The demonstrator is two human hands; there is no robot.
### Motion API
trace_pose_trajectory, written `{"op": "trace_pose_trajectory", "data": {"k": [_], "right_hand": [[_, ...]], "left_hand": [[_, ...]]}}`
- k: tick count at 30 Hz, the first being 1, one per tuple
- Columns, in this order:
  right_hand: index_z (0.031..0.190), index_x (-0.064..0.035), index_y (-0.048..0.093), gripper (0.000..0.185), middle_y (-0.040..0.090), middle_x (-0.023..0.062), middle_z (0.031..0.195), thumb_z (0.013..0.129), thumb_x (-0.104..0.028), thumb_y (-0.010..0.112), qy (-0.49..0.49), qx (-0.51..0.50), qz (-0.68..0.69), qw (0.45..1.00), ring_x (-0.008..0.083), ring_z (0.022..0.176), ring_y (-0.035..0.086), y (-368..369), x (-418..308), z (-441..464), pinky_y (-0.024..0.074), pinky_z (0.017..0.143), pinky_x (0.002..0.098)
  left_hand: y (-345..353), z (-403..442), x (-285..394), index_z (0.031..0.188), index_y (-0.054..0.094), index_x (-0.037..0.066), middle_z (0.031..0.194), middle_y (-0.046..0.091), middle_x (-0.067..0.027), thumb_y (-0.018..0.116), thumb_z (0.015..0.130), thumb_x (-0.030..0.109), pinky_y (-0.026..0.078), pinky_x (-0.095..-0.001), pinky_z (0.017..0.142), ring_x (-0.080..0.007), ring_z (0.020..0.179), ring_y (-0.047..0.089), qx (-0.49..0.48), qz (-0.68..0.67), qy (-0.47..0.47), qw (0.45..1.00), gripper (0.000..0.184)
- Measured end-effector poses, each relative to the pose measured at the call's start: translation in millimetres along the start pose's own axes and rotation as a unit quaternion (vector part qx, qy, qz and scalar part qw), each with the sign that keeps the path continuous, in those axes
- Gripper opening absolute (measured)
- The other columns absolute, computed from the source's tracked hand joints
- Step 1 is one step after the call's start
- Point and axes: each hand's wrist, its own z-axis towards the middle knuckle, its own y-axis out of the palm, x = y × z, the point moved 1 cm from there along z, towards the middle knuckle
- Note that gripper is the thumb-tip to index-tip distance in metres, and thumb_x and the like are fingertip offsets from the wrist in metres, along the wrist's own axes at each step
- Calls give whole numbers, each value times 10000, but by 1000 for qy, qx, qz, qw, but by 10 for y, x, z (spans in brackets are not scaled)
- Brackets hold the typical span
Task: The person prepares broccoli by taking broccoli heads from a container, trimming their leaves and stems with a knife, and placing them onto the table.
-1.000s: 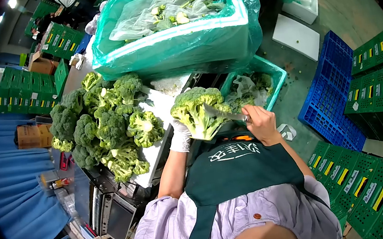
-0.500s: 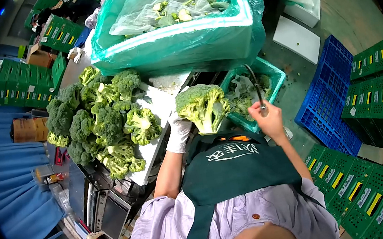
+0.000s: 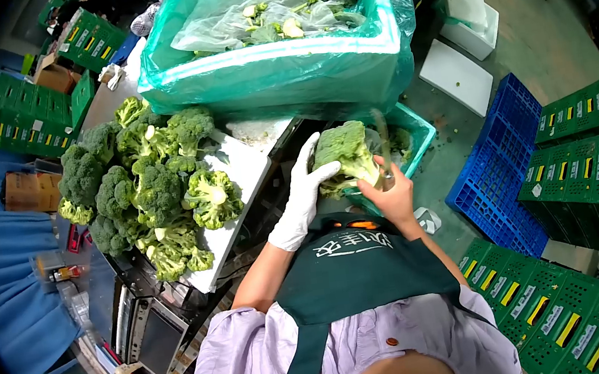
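A broccoli head (image 3: 340,148) is tilted in front of my apron, with its pale stalk toward my right hand. My left hand (image 3: 303,195), in a white glove, grips the crown from the left side, thumb across the florets. My bare right hand (image 3: 393,199) is closed on a curved knife (image 3: 383,139), whose blade is smeared by motion. The blade stands upright close beside the stalk; whether it touches, I cannot tell. Behind them is a lower bin lined with green plastic (image 3: 425,143), partly hidden, with leafy scraps inside.
Several broccoli heads (image 3: 154,193) are heaped on a white board (image 3: 237,195) to the left. A large box lined in green plastic (image 3: 278,77) holds trimmings ahead. A blue pallet (image 3: 496,170) and stacked green crates (image 3: 581,167) stand on the right.
The broccoli has tipped over, its stalk swinging toward the right. My left hand has shifted up and right around it, and my right hand has brought the knife in against its side.
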Motion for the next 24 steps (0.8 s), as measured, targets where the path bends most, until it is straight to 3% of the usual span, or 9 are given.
{"op": "trace_pose_trajectory", "data": {"k": [1, 3, 6, 9, 17, 19, 20, 21, 24], "right_hand": [[1234, 71, 492, 587, 651, 79, 883, 744, -103, 764, 1, 5, 57, 998, 124, 673, 624, -39, -31, 62, 511, 582, 245], [1204, 49, 517, 515, 513, -24, 673, 776, -131, 741, 197, -19, 145, 969, 49, 446, 417, -269, -96, 88, 332, 384, 229], [1108, 32, 550, 406, 493, -23, 667, 783, -133, 729, 234, 14, 278, 932, 50, 422, 399, -365, -162, 99, 319, 369, 222], [1007, -14, 557, 292, 495, -20, 661, 812, -180, 698, 272, 41, 358, 892, 47, 392, 367, -429, 35, 89, 300, 353, 212], [1037, -75, 556, 417, 574, -4, 718, 884, -461, 529, 306, -129, 579, 745, 45, 377, 336, -462, 319, 96, 284, 333, 183], [1079, -99, 561, 383, 601, 11, 729, 890, -426, 498, 359, 3, 517, 777, 59, 354, 291, -399, 213, 76, 250, 323, 190], [1071, -128, 560, 368, 489, -32, 585, 885, -438, 487, 359, -108, 561, 738, 67, 378, 279, -450, 285, 59, 231, 330, 193], [1071, -128, 560, 368, 489, -32, 585, 885, -438, 487, 360, -109, 559, 739, 67, 378, 279, -474, 458, 19, 231, 330, 193], [960, -151, 544, 339, 341, -63, 505, 878, -477, 496, 391, -167, 690, 586, 56, 403, 277, -495, 739, -62, 261, 353, 216]], "left_hand": [[19, -25, 88, 1350, 420, 19, 1313, 482, -130, 684, 753, 103, 378, -309, 987, -207, 1176, 474, -11, 29, -26, 999, 659], [-39, -62, 209, 1341, 452, 49, 1332, 469, -154, 672, 785, 137, 420, -317, 942, -196, 1167, 491, -22, 67, -63, 996, 604], [-189, -6, 181, 1285, 506, 34, 1242, 556, -153, 595, 834, 154, 489, -288, 815, -183, 991, 612, -10, 11, -44, 999, 475], [-310, 48, 87, 1282, 487, 9, 1274, 537, -157, 576, 844, 205, 473, -313, 832, -213, 1027, 597, 29, 38, -60, 997, 487], [-186, 33, -41, 1258, 524, 25, 1238, 567, -130, 611, 830, 124, 474, -259, 788, -173, 1008, 598, -14, 17, -107, 994, 448], [-114, 9, -48, 1295, 476, 5, 1284, 524, -158, 573, 850, 168, 478, -283, 822, -192, 1031, 598, -54, 57, -97, 992, 483], [-87, 2, -54, 1302, 473, 8, 1289, 515, -164, 575, 850, 169, 478, -285, 826, -195, 1042, 593, -62, 63, -99, 991, 491], [-59, -4, -61, 1308, 469, 11, 1294, 507, -170, 577, 849, 171, 478, -287, 830, -198, 1052, 588, -70, 69, -101, 990, 498], [-11, -11, -72, 1339, 432, 21, 1298, 487, -160, 586, 847, 184, 478, -289, 832, -201, 1024, 588, -95, 50, -99, 989, 541]]}}
